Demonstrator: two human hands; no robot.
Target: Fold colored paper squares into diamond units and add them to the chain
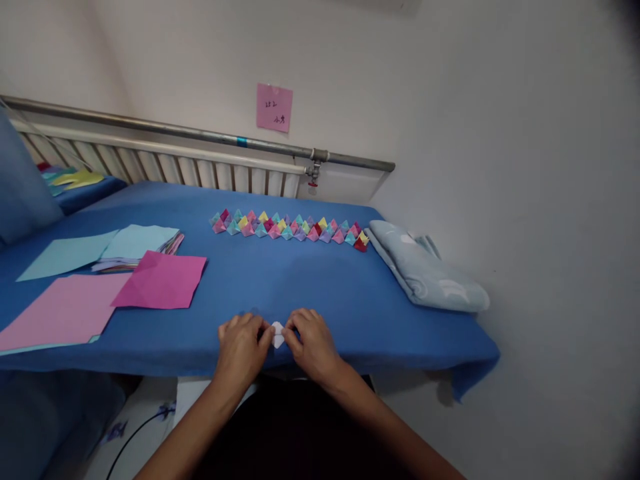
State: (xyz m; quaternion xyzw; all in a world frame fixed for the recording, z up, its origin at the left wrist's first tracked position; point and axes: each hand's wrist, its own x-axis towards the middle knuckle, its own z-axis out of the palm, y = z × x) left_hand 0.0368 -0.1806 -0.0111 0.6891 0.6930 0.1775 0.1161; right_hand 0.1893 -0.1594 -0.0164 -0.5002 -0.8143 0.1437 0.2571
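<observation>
Close to the table's front edge, a small whitish piece of folded paper (278,335) is held between my two hands. My left hand (244,343) pinches its left side with thumb and fingers. On its right side, my right hand (311,343) is closed the same way. Farther back lie rows of small folded paper shapes (287,227) in pink, teal, yellow, purple and red. To the left are a magenta sheet (163,280), a larger pink sheet (65,310) and a stack of coloured paper (137,243) with light blue on top.
A blue cloth (240,273) covers the table. At the right end, against the wall, rests a folded grey-blue blanket (430,270). Behind the table run a radiator (185,170) and a metal pipe (200,135). A pink note (275,107) hangs on the wall.
</observation>
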